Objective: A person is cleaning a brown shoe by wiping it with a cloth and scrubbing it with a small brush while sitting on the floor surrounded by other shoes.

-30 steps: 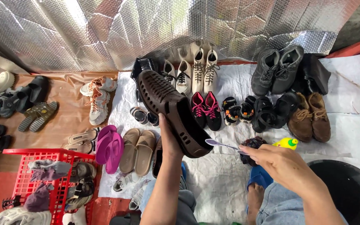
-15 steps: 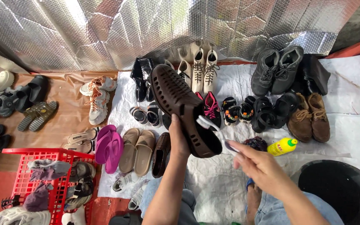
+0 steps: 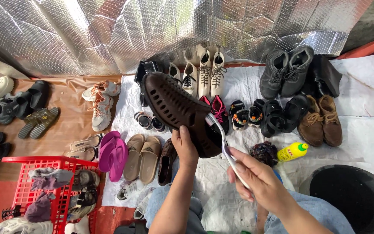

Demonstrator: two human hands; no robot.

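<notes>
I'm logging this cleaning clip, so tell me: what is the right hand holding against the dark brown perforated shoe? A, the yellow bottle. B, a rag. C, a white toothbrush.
C: the right hand grips a white toothbrush, bristles on the shoe held up by the left hand.

Red basket (image 3: 31, 190) lower left — yellow bottle (image 3: 291, 151), black tub (image 3: 351, 195), perhaps bucket — right.

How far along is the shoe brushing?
Done: nothing shows as finished; I can't tell which of the shoes laid out on the white sheet are clean. In hand: left hand holds up a dark brown perforated shoe; right hand has a toothbrush with its bristles at the shoe's edge. Left: that shoe's brushing looks barely begun.
</notes>
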